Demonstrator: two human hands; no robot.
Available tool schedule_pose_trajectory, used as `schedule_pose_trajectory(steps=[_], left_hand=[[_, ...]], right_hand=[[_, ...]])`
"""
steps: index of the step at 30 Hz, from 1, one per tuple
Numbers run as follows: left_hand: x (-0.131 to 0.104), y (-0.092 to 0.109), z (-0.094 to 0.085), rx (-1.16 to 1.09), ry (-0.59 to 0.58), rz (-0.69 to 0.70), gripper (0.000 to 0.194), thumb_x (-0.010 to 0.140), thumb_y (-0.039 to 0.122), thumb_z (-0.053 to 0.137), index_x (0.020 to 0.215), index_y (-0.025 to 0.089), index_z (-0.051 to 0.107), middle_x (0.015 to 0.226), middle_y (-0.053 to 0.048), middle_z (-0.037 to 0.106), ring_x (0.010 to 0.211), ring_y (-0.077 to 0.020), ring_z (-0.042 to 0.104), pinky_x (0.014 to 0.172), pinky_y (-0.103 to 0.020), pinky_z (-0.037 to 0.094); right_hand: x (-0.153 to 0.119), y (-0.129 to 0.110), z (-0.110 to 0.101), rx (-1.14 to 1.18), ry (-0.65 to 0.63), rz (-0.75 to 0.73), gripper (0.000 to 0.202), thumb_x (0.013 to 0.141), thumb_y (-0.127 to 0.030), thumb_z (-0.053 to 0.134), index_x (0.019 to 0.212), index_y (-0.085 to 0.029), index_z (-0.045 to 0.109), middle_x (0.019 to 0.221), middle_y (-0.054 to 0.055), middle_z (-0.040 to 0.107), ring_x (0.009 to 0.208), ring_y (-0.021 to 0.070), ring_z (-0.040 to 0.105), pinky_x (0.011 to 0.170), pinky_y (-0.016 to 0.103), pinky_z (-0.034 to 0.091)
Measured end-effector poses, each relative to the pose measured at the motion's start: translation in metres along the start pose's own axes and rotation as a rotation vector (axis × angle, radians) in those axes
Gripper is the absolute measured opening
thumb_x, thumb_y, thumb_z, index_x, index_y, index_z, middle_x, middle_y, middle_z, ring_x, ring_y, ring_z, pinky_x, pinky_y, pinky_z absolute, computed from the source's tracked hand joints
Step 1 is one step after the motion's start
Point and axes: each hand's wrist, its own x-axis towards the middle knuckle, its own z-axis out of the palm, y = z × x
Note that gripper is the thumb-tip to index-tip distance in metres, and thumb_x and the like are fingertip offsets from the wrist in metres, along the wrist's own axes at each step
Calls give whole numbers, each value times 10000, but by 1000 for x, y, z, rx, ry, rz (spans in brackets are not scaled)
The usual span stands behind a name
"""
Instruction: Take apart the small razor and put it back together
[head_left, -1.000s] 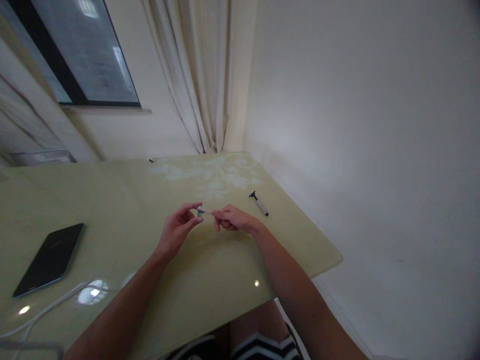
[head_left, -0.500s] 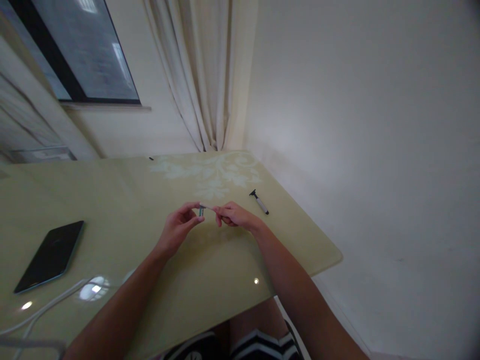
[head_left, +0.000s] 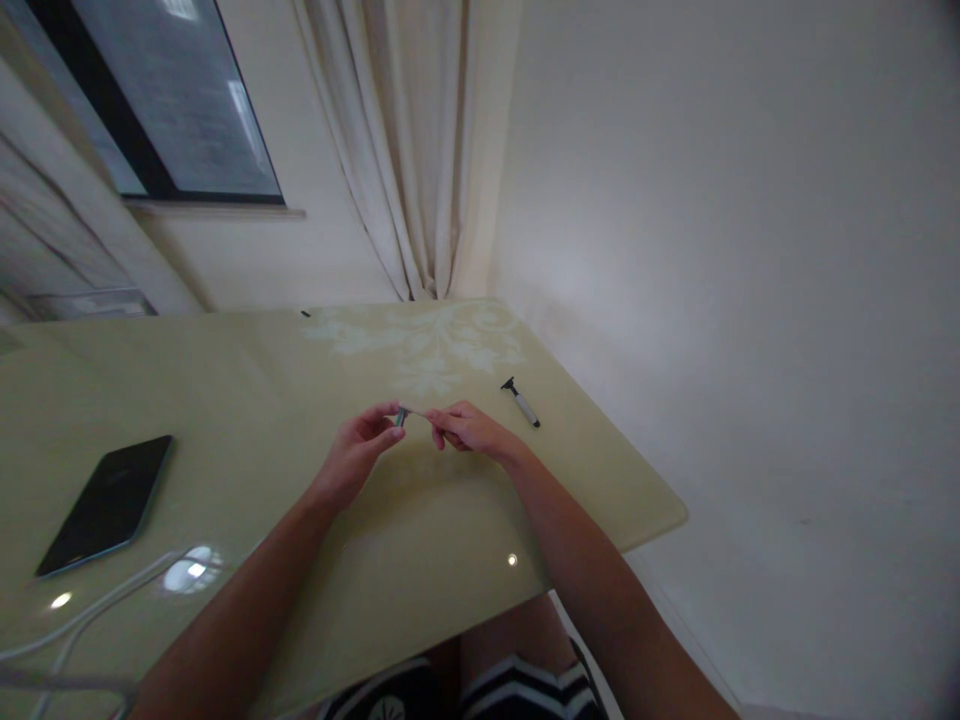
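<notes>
My left hand (head_left: pixel 360 448) pinches a small grey-green strip, perhaps a razor cartridge (head_left: pixel 401 416), between thumb and forefinger. My right hand (head_left: pixel 465 428) is closed on a thin pale stick (head_left: pixel 417 412) whose kind is too small to make out. The stick's far end meets the top of the strip, just above the table. To the right of my right hand, a razor (head_left: pixel 523 404) with a black T-shaped head and a grey handle lies on the table.
The glossy pale-green table (head_left: pixel 600 490) ends at a rounded corner near the right wall. A black tablet (head_left: pixel 106 503) lies at the left, with white cables (head_left: pixel 94 608) in front of it. A tiny dark piece (head_left: pixel 305 314) sits near the back edge.
The grey-green strip has tilted slightly in my left fingers. Both hands stay almost in place, the stick still touching the strip. The view has shifted a little.
</notes>
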Motion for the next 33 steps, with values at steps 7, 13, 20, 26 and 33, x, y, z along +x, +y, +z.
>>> schedule_pose_trajectory(steps=[7, 13, 20, 26, 33], left_hand=[[0, -3, -1, -28, 6, 10, 464, 657, 388, 927, 1068, 220, 792, 801, -2, 675, 717, -117, 553, 679, -224, 432], [0, -6, -3, -9, 21, 20, 480, 674, 382, 917, 1107, 220, 790, 802, 1, 667, 712, -110, 535, 653, -217, 410], [0, -2, -1, 35, 17, 44, 462, 708, 373, 888, 1134, 222, 793, 818, -7, 672, 741, -120, 548, 667, -224, 418], [0, -2, 0, 28, 29, 54, 475, 706, 376, 885, 1146, 222, 795, 840, -21, 689, 746, -129, 562, 665, -232, 428], [2, -6, -6, 88, 16, 60, 466, 694, 357, 893, 1134, 236, 799, 750, 8, 637, 694, -123, 538, 648, -239, 413]], right_hand=[[-1, -1, 1, 84, -39, 48, 561, 996, -587, 527, 654, -149, 601, 422, -109, 291, 371, 52, 202, 391, 214, 169], [0, 1, 1, 94, -47, 43, 559, 1002, -571, 526, 652, -144, 606, 421, -105, 306, 366, 51, 225, 381, 204, 184], [-1, -2, 2, 100, -45, 64, 550, 1013, -543, 522, 641, -145, 598, 416, -106, 300, 364, 50, 220, 379, 200, 180], [-4, -7, 4, 98, -69, 68, 554, 1013, -545, 525, 627, -151, 574, 427, -105, 297, 376, 51, 221, 381, 196, 181], [-6, -9, 2, 107, -85, 108, 545, 1039, -516, 488, 637, -155, 563, 431, -104, 285, 378, 55, 200, 371, 191, 156]])
